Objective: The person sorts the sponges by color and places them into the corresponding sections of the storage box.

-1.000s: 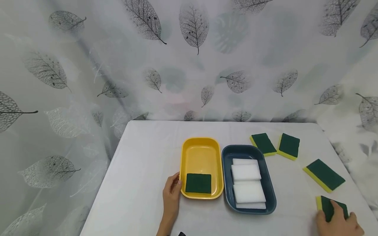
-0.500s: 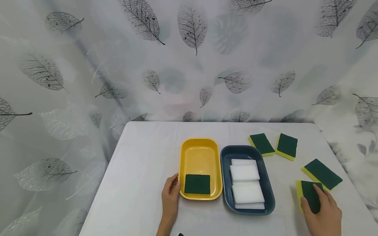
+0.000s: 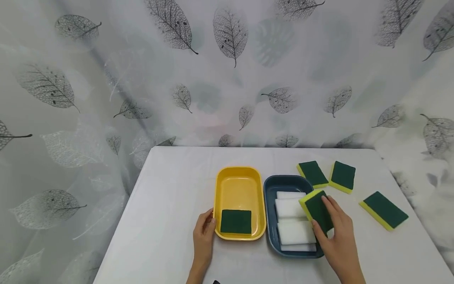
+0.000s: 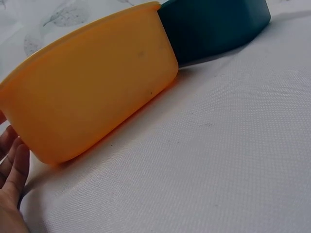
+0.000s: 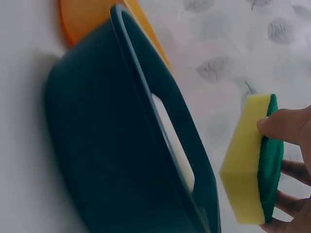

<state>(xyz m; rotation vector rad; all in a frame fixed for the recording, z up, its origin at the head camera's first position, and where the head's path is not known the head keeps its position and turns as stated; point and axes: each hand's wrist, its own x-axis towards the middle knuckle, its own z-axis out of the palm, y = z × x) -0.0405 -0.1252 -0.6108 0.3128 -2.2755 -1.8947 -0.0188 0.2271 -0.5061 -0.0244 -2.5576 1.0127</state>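
Near the right rim of the blue tray [image 3: 283, 182]: green-yellow sponge [image 3: 318, 208], aloft | right hand [image 3: 340, 232]: grips its edges | left hand [image 3: 203, 234]: rests loosely against yellow tray [image 3: 237, 189] | handling: likely light, squashy, sturdy; pinch gently by 2 opposite edges

A Screened-Off Work Spot

We see a white-covered table [image 3: 170, 193] with leaf-print sheeting [image 3: 213, 79] behind it and along both sides, like a makeshift booth. The sheeting hides whatever lies beyond, so we cannot tell home from studio.
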